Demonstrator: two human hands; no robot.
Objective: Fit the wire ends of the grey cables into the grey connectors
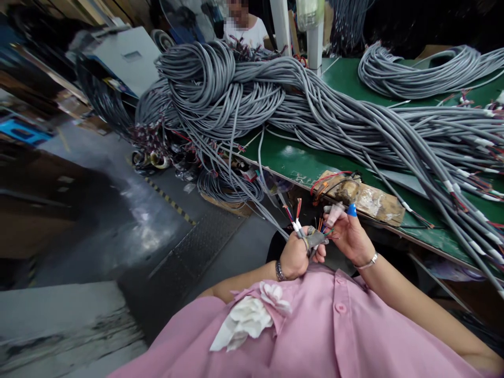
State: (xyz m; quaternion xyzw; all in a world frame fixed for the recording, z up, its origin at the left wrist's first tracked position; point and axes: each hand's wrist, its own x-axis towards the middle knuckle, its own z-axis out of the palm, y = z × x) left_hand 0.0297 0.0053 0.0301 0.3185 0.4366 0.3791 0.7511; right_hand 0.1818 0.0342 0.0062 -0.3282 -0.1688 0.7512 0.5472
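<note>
Cable ends in hand, coloured wires fanned out

Grey cable ends stand up in front of the person's shirt, just off the table's near edge, their coloured wires bare at the tips. The left hand curls around them. The right hand, with a blue wrap on its thumb, is bent beside the wires; whether its fingertips pinch one I cannot tell. The step in hand looks like sorting or preparing the wires; the next move seems to call for a steady left grip and fine fingertip work by the right. Beyond lie a worn board on the green table, then heaped grey cables, and behind them a co-worker in white.
</note>
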